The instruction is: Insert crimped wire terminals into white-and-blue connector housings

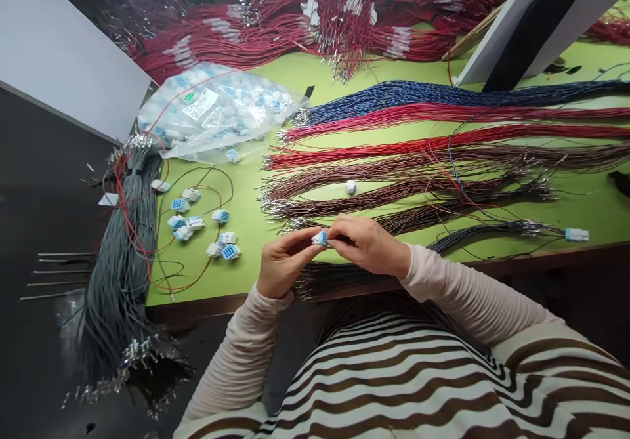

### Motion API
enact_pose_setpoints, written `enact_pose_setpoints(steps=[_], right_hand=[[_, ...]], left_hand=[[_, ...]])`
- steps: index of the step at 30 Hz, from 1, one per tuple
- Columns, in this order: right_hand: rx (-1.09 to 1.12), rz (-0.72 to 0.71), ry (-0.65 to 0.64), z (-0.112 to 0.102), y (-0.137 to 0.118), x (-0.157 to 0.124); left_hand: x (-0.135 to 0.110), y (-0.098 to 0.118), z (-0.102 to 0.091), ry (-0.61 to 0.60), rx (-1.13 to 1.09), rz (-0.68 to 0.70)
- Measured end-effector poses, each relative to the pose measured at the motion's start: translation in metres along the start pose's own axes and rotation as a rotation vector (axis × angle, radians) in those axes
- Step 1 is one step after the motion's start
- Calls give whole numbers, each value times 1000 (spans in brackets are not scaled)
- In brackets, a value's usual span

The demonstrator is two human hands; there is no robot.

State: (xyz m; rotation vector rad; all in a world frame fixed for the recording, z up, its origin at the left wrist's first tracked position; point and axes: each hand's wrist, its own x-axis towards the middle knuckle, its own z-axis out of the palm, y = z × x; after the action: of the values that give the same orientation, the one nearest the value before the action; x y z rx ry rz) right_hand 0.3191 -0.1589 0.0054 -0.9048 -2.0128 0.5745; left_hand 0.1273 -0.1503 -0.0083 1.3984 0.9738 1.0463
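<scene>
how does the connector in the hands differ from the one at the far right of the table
The connector in the hands is pinched between the left hand and right hand, while the far-right connector lies on the green table. The held connector shows its blue grid end, while the far-right connector lies side-on, showing its pale body. Both are small, pale blue-and-white plastic connectors.

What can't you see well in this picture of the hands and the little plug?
All from the head view:
The white-and-blue plug: mostly hidden by the left hand and the right hand.
The plug's far side: hidden by the same hands.
The label on the plastic bag: too small to read.
The red wire bundles: cut off by the top edge.
</scene>
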Motion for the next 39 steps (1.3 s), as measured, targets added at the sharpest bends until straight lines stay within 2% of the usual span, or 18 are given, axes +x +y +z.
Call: enact_pose_setpoints(steps=[6, 10, 14, 18, 21, 24, 27, 29, 32, 36, 39], right_hand=[[41, 43, 26, -10, 1, -5], [-47, 45, 9, -17, 1, -14], [-38, 87, -26, -19, 0, -23], [-25, 187, 65, -29, 6, -30], [-161, 177, 99, -39, 18, -37], [-373, 159, 62, -41, 26, -47], [-498, 117, -46, -36, 26, -57], [-505, 89, -99, -33, 25, -60], [-467, 71, -84, -37, 25, -64], [-517, 146, -19, -49, 29, -72], [-500, 164, -57, -56, 32, -72]], left_hand=[[2, 2, -2, -5, -78, -24], [3, 5, -1, -70, -33, -47], [3, 6, -1, -69, -4, -53], [3, 6, -2, -96, -12, -90], [3, 7, -3, -107, -3, -135], [3, 7, -3, -126, -35, -191], [3, 7, -2, -156, -35, -234], [4, 7, -2, -166, -16, -249], [4, 7, -3, -175, -9, -263], [4, 7, -3, -167, -38, -277], [4, 9, -3, -156, -49, -292]])
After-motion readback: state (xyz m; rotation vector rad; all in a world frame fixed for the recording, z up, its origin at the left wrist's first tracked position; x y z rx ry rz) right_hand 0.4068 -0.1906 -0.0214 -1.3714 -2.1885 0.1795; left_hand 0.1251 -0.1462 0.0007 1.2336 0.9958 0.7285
